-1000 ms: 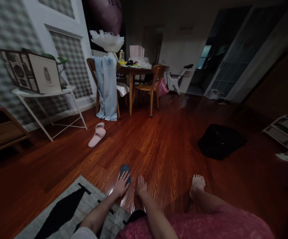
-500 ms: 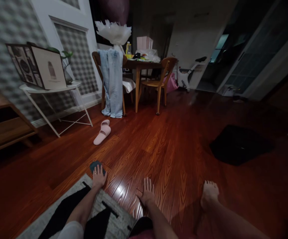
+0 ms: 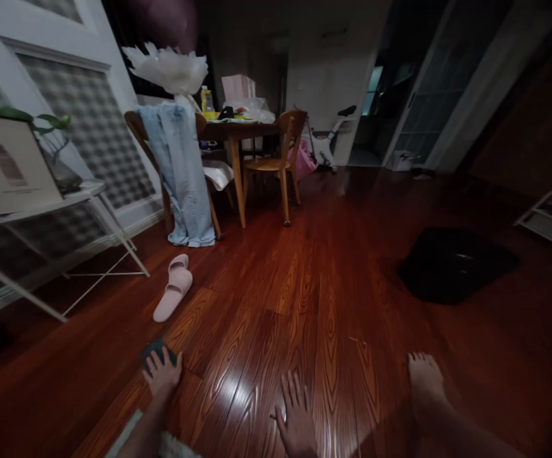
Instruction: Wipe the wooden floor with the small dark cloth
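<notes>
My left hand presses on a small dark teal cloth that lies on the red wooden floor, low on the left. Its fingers bend over the cloth's near edge. My right hand lies flat on the floor at the bottom centre, fingers spread, with nothing in it. My bare foot rests on the floor to the right of that hand.
A pink slipper lies just beyond the cloth. A white folding table with a framed picture stands at left. Behind are wooden chairs, hanging jeans and a dining table. A black mat lies at right.
My left hand has slid the cloth leftward across the floor, off towards the slipper. The right hand has come down flat nearer to me. The view has swung and the rug has almost left it.
</notes>
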Tool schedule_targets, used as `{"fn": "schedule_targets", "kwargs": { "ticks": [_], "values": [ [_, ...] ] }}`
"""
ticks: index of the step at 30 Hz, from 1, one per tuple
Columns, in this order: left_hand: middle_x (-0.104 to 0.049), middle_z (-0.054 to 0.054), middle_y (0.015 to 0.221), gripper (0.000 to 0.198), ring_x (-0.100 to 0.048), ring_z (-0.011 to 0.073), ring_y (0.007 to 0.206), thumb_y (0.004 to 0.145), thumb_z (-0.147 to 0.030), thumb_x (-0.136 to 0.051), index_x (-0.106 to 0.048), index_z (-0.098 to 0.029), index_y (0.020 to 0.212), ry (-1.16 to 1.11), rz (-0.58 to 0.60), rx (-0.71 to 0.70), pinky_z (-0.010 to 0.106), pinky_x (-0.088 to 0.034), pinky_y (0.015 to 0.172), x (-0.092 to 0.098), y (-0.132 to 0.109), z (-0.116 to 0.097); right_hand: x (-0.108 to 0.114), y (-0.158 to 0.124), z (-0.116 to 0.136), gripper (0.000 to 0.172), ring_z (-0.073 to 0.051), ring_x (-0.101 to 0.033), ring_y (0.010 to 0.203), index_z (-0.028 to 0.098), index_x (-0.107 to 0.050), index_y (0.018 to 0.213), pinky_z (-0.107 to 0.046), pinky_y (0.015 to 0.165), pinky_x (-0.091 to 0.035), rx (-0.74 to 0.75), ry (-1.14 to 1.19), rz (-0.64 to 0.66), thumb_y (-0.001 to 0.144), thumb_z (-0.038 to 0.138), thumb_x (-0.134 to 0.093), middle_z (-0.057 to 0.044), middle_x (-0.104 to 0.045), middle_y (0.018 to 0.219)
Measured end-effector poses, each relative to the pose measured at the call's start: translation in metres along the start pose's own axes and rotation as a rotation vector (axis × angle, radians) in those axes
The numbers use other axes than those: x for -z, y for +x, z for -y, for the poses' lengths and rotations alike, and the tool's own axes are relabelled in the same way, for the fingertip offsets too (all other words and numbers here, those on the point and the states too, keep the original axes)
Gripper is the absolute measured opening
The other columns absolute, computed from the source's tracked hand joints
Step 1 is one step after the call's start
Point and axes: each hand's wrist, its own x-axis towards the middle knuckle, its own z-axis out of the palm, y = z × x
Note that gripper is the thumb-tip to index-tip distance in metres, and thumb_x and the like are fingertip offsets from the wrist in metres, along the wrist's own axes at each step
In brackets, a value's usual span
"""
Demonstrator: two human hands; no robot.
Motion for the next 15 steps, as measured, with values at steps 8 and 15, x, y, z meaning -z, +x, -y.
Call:
{"fn": "schedule_targets", "kwargs": {
  "ticks": [8,15],
  "values": [
    [-0.041,0.012,0.165,0.066,-0.041,0.0346,0.150,0.094,-0.055,-0.057,-0.045,-0.025,0.151,0.084,0.035,-0.103,0.066,-0.036,0.122,0.009,0.027,-0.026,-0.104,-0.025,0.098,0.095,-0.032,0.017,0.160,0.024,-0.016,0.167,-0.057,0.132,-0.002,-0.042,0.035,0.151,0.083,0.055,-0.047,0.015,-0.019,0.172],
    [-0.036,0.013,0.169,0.069,-0.032,0.0363,0.155,0.093,-0.054,-0.060,-0.043,-0.025,0.154,0.133,0.140,-0.447,0.069,-0.027,0.126,-0.010,-0.014,-0.094,-0.131,-0.036,0.110,0.079,-0.039,-0.002,0.161,0.024,-0.041,0.159,-0.064,0.129,0.002,-0.095,0.049,0.192,0.093,0.064,-0.059,-0.002,-0.024,0.174]
  ]
}}
